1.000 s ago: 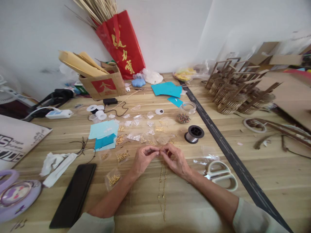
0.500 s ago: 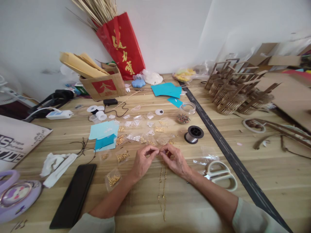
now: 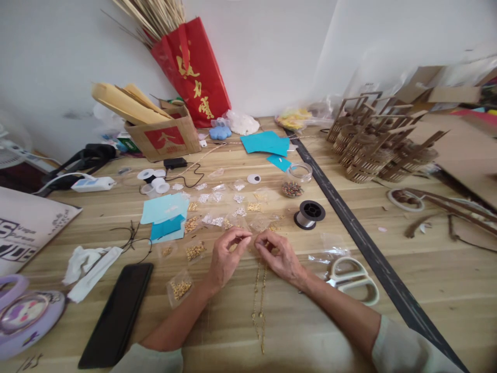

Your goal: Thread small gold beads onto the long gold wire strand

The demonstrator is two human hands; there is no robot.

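Note:
My left hand (image 3: 227,257) and my right hand (image 3: 280,255) meet fingertip to fingertip over the wooden table (image 3: 427,280). Both pinch the top end of a thin gold chain (image 3: 259,300). The chain hangs down between my wrists and lies on the wood toward me. Several small clear bags of gold and silver findings (image 3: 217,210) lie just beyond my fingers. A spool of clear thread (image 3: 309,213) stands to the right of them.
White-handled scissors (image 3: 355,280) lie right of my right wrist, a black phone (image 3: 118,311) left of my left arm. Blue paper (image 3: 166,215), a bead jar (image 3: 297,178), a cardboard box (image 3: 163,134), a red bag (image 3: 192,67) and wooden baskets (image 3: 376,142) stand farther back.
My left fingers have shifted slightly on the chain end. The view has drifted a little; both hands stay in the same place.

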